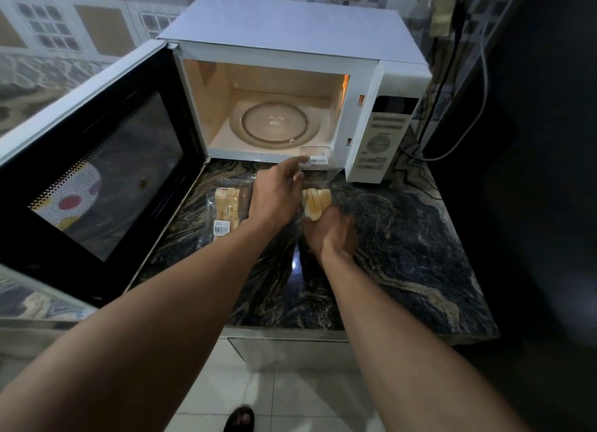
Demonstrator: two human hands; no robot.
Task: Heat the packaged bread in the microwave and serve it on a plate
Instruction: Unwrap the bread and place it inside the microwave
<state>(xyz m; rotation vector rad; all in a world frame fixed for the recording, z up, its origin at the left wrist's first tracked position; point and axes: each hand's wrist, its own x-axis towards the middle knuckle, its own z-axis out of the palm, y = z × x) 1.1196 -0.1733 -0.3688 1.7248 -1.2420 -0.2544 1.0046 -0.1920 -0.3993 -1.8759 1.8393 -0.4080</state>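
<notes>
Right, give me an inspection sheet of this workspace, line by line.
Surface: dark marbled counter, glossy.
Job's things: microwave door open, turntable bare; bread slices in clear wrapper; no plate seen.
Clutter: second bread pack lies on the counter.
Hands: left hand pinches the wrapper's top; right hand holds the slices.
Cables: grey cable and black cable, right of the microwave.
Surroundings: tiled wall, tiled floor.
</notes>
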